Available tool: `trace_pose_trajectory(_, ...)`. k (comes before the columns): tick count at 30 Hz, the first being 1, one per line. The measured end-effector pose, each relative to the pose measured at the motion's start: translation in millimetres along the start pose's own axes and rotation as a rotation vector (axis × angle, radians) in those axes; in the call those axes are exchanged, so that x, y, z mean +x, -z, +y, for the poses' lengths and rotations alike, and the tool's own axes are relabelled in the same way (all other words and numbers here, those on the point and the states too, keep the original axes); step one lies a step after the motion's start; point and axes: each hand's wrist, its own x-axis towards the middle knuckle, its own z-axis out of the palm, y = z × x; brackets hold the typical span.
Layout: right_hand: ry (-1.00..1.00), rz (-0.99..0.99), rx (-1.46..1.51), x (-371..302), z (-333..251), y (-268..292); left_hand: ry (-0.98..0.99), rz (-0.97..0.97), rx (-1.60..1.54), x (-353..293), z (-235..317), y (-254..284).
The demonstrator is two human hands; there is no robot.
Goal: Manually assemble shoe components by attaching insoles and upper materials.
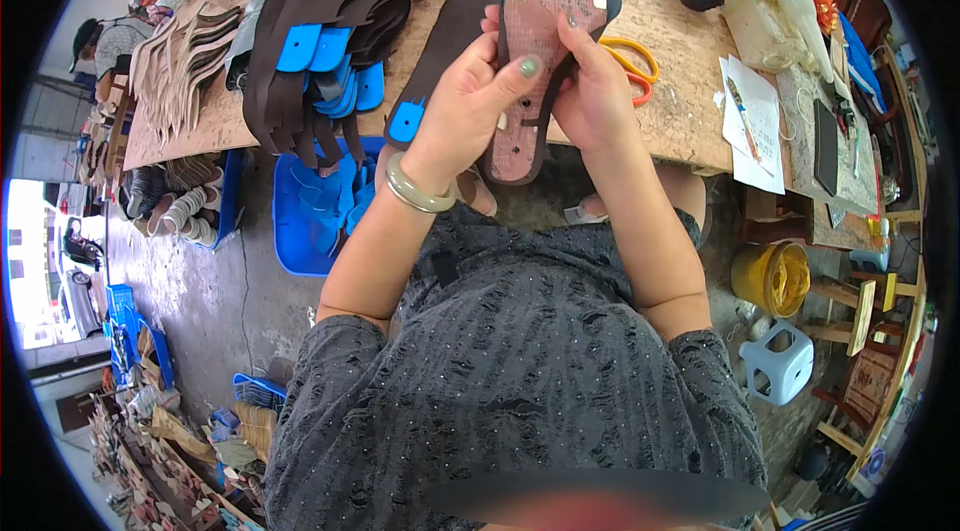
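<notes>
While the left hand (462,96) grips one edge of a pink-faced sandal sole (548,23) near twelve o'clock, the right hand (597,99) clasps the other; scissors handles (641,79) lie at the sole's three o'clock, a blue-tabbed dark insole (440,51) at nine.

The left hand (465,96) grips the sole (545,39) at its left edge, thumb across its face, fingers reaching behind. The right hand (597,101) grips its right edge, thumb pointing up its face, farther up than the left thumb. Both forearms (645,221) converge toward the sole, elbows bent.
</notes>
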Motion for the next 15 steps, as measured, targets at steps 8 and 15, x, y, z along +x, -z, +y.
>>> trace_pose_trajectory(8,-0.298,-0.415,0.277,4,-11,43,0.303,-0.053,-0.158,-9,6,-7)
trace_pose_trajectory(15,-0.229,-0.105,-0.122,-24,-25,11,0.255,-0.052,-0.331,-13,4,-10)
